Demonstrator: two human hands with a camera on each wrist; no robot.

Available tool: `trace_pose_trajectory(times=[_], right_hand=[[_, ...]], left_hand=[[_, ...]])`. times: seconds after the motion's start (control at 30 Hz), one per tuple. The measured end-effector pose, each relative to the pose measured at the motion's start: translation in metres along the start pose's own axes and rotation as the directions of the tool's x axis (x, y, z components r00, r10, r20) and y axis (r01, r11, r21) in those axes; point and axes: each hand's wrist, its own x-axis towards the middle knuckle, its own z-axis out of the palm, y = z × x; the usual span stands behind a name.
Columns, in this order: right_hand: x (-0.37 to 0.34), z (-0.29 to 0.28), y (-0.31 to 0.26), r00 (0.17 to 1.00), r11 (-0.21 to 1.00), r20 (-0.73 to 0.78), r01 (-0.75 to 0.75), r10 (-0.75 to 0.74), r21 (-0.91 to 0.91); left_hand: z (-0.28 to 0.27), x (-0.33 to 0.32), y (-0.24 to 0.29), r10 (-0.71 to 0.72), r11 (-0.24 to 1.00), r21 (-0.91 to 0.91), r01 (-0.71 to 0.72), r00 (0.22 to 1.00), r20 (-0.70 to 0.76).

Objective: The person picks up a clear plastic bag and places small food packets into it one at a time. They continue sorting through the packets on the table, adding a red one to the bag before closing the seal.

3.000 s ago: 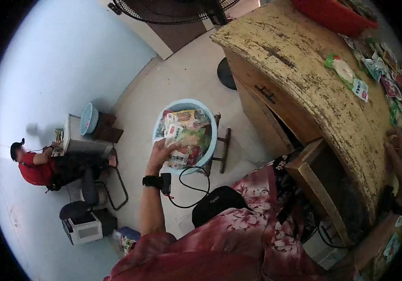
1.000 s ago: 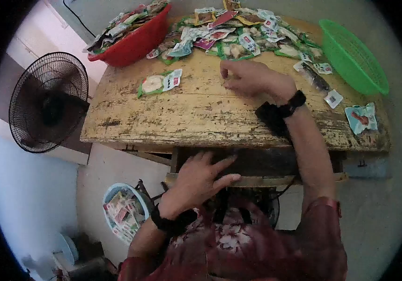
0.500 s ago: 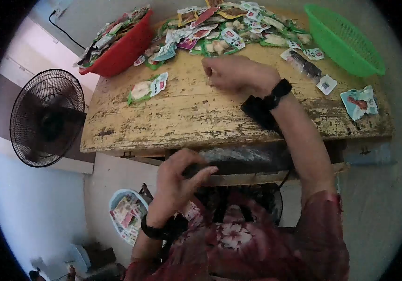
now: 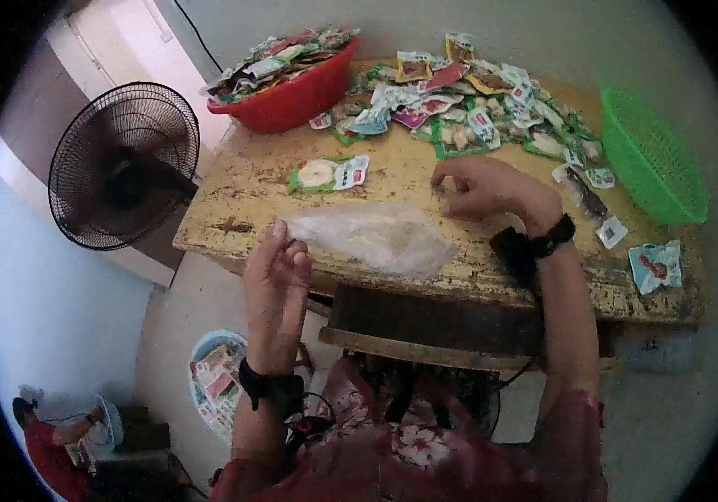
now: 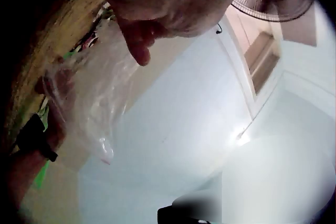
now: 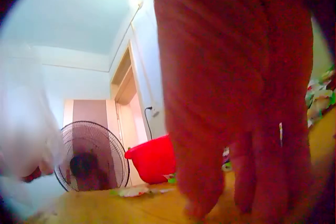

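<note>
My left hand (image 4: 275, 280) pinches one end of a clear plastic bag (image 4: 384, 238) between thumb and fingers. The thin, crumpled bag stretches rightward over the front of the worn yellow table (image 4: 258, 226). In the left wrist view the see-through bag (image 5: 102, 92) hangs from that hand, overlapping my right hand behind it. My right hand (image 4: 497, 191) is at the tabletop to the right of the bag, fingers loosely bent and pointing down, holding nothing. Behind the bag lies a sealed food packet (image 4: 317, 173) with pale contents and a white label.
A red basin (image 4: 292, 105) heaped with packets stands at the back left, beside a pile of packets (image 4: 493, 125). A green basket (image 4: 656, 167) tilts at the right. Below are a pulled-out drawer (image 4: 426, 356), a blue basin (image 4: 200, 351) and another person (image 4: 49, 452); a fan (image 4: 125, 167) stands left.
I have turned from the blue basin to the table. My left hand went to the drawer and has risen over the tabletop with the plastic bag. The right hand has stayed on the table.
</note>
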Motion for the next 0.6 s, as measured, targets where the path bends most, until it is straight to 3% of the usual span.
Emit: trace_pose_trajectory(times=[0.07,0.17,0.27,0.33,0.4,0.47,0.57,0.6], right_hand=[[-0.011,-0.009,-0.013,0.995,0.986,0.051,0.072,-0.081,0.150],[-0.011,-0.009,-0.040,0.968,0.918,-0.132,0.246,-0.215,0.312],[-0.003,-0.010,-0.053,0.881,0.773,-0.222,0.472,-0.417,0.424],[-0.011,-0.014,-0.068,0.880,0.779,-0.246,0.474,-0.406,0.411],[0.003,-0.013,-0.059,0.761,0.708,-0.285,0.648,-0.583,0.281],[0.007,-0.009,-0.056,0.704,0.625,-0.325,0.710,-0.632,0.323],[-0.001,-0.001,-0.064,0.883,0.688,-0.341,0.466,-0.323,0.556],[-0.005,-0.002,-0.069,0.885,0.671,-0.418,0.438,-0.205,0.598]], left_hand=[[0.002,0.012,-0.008,0.011,1.000,-0.007,-0.012,0.995,-0.101],[0.011,0.018,-0.017,-0.052,0.998,-0.035,0.048,0.990,-0.132],[0.019,0.021,-0.029,-0.065,0.998,0.000,0.066,0.989,-0.133],[0.019,0.024,-0.029,-0.036,0.997,0.057,0.044,0.989,-0.145],[0.017,0.025,-0.029,-0.023,0.993,0.108,0.035,0.993,-0.116],[0.019,0.023,-0.028,-0.034,0.987,0.158,0.039,0.999,-0.037],[0.028,0.019,-0.031,-0.144,0.972,0.182,0.152,0.988,-0.056],[0.027,0.018,-0.029,-0.209,0.950,0.237,0.202,0.978,0.005]])
